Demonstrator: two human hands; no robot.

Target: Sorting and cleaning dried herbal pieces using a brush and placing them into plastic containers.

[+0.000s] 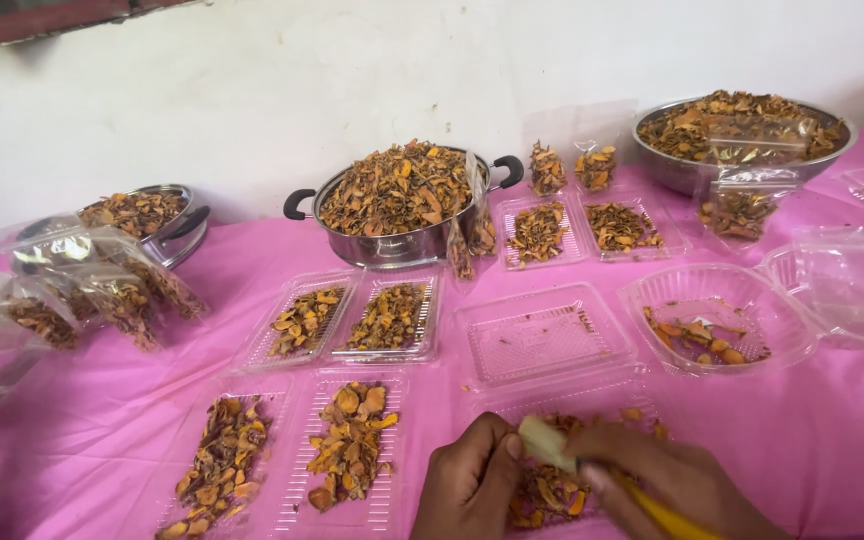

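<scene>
My left hand (pixel 470 482) rests with curled fingers at the near edge of a clear plastic tray (pixel 602 395) that holds orange-brown dried slices (pixel 547 493). My right hand (pixel 677 480) is closed on a yellow-handled tool (pixel 662 515) whose pale tip (pixel 542 440) points up and left, over the same tray. The two hands nearly touch above the slices. Whether my left hand grips anything is hidden by its fingers.
A handled steel pot (pixel 392 245) heaped with slices stands at centre back, a steel bowl (pixel 667 165) at back right, a smaller pot (pixel 177 235) at left. Filled clear trays (pixel 352 450), an empty tray (pixel 542 340), a round container (pixel 717 320) and filled bags (pixel 102 290) cover the pink cloth (pixel 832 430).
</scene>
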